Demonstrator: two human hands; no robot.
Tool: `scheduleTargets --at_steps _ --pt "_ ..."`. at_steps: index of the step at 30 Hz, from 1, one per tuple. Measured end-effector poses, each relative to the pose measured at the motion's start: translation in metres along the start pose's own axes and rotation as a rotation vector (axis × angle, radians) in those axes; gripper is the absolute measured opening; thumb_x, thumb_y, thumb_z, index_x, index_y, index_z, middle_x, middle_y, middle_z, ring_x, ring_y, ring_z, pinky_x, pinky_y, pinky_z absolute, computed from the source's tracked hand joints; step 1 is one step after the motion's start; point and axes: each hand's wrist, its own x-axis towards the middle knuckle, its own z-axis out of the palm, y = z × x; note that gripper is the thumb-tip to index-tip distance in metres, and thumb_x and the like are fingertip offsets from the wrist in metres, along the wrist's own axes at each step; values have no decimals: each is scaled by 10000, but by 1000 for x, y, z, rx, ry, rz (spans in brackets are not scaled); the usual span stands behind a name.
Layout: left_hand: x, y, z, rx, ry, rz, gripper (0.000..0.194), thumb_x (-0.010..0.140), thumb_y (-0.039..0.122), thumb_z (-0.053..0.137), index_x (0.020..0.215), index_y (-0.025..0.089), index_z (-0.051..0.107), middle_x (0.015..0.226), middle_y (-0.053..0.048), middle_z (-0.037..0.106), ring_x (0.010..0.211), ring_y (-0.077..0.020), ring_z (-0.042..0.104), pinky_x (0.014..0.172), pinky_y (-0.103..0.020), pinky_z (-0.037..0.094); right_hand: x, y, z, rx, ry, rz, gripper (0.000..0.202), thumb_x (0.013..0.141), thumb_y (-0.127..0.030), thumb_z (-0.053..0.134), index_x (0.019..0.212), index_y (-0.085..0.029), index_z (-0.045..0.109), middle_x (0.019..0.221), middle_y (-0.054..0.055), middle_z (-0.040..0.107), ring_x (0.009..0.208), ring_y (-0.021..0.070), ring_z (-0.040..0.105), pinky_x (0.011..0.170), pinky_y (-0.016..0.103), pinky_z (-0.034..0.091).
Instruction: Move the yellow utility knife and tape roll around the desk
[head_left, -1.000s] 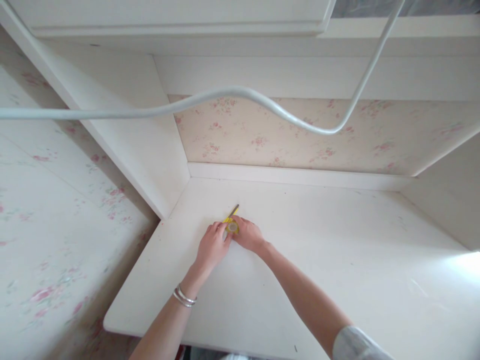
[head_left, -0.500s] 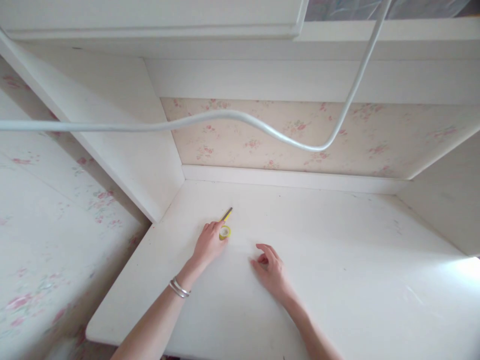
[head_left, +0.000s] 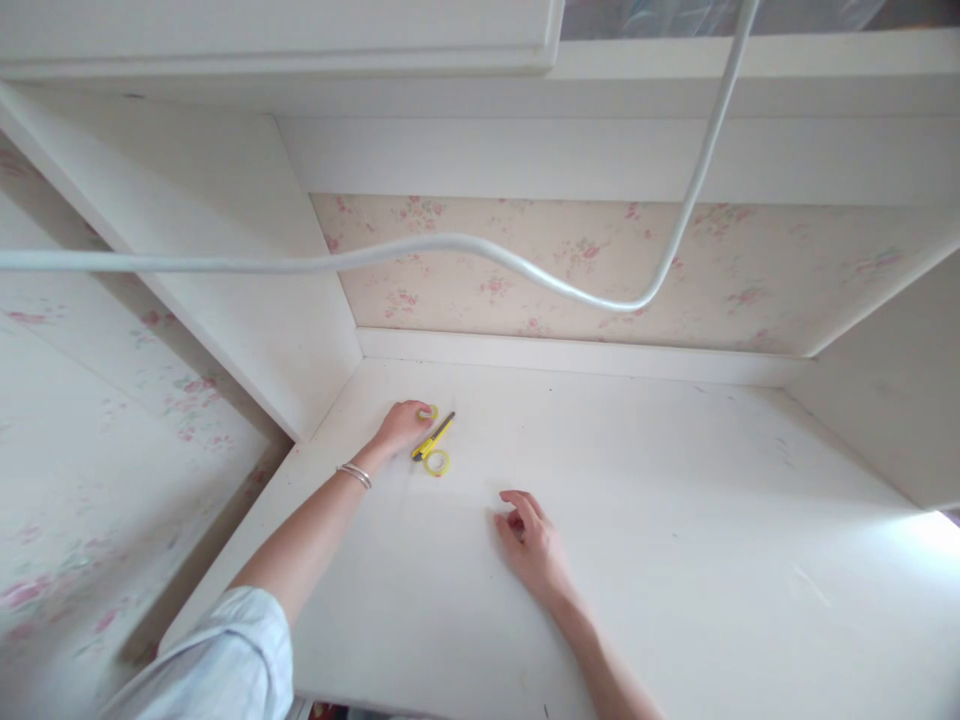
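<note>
My left hand (head_left: 403,426) reaches over the far left of the white desktop, its fingers closed on the edge of a small yellow tape roll (head_left: 428,412). Just right of that hand lies a yellow utility knife (head_left: 433,438) with a dark end, set at a slant. A second yellow tape roll (head_left: 436,462) rests flat against the knife's near end or right beside it. My right hand (head_left: 534,545) rests on the desktop nearer to me. Its fingers are loosely curled, thumb apart from them, and nothing shows between them.
A white cable (head_left: 525,272) hangs across the view in front of the cabinet. White side panels bound the desktop (head_left: 637,480) at left and right, with a low ledge (head_left: 585,352) at the back. Overhead is a cabinet door (head_left: 285,35).
My left hand has moved away from the near tape roll, leaving it by the knife, and gone farther back to the other roll. My right hand keeps its pose. The view has shifted slightly.
</note>
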Motion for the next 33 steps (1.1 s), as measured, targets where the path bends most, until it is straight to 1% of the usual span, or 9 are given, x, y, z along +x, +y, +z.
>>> scheduleTargets --at_steps 7,9,11,13,15,18,22,27,33 --pt "-11 -5 5 -90 -41 19 326 841 217 434 1110 209 616 1173 9 637 1019 -143 605 907 -241 434 1 -5 -2 16 -16 12 221 892 -283 418 1078 -244 532 1068 64 578 723 141 599 630 264 506" --pt "-18 -4 2 -105 -28 16 362 825 203 427 1151 193 586 1182 -1 627 994 -141 611 881 -234 452 1 -5 -3 18 -22 11 221 894 -277 417 1077 -241 536 1067 62 579 723 137 597 628 254 502" --pt "-24 -2 0 -102 -54 66 412 778 188 472 1178 192 569 1230 -8 595 1063 -160 581 892 -240 455 1 -4 -3 16 -28 5 223 896 -274 416 1078 -240 540 1068 58 580 720 130 596 639 247 499" --pt "-30 1 -2 -61 -121 172 504 733 179 516 1235 202 537 1333 -17 518 1210 -196 483 992 -282 404 1 -3 -2 8 -23 -3 221 895 -274 418 1073 -237 545 1058 55 583 714 124 594 648 243 494" --pt "-34 3 -2 16 -221 278 616 713 202 560 1321 195 463 1438 -45 400 1330 -231 339 1099 -344 287 1 0 -1 -1 -16 -8 221 892 -274 423 1067 -231 550 1041 52 588 706 120 593 643 236 488" --pt "-36 1 3 117 -351 336 728 725 257 583 1406 150 347 1514 -93 244 1403 -257 166 1153 -385 153 1 1 1 -12 -10 -15 219 888 -264 428 1063 -224 554 1027 47 593 696 111 591 632 226 478" --pt "-34 -10 15 158 -410 338 691 783 258 502 1431 142 293 1535 -95 167 1421 -244 76 1161 -406 93 0 -1 2 -24 -6 -21 215 891 -242 428 1061 -224 557 1026 41 596 694 101 590 640 216 474" --pt "-27 -22 29 158 -375 315 649 813 166 367 1448 124 241 1544 -76 131 1423 -201 55 1164 -376 70 0 -4 1 -37 -11 -36 209 896 -229 428 1063 -224 554 1034 41 595 701 98 588 655 215 471" --pt "-7 -34 33 152 -334 193 640 824 189 340 1443 70 228 1539 -119 116 1420 -224 54 1158 -400 88 0 -3 2 -47 1 -50 211 895 -225 421 1054 -225 560 1041 39 597 689 97 590 639 208 472"
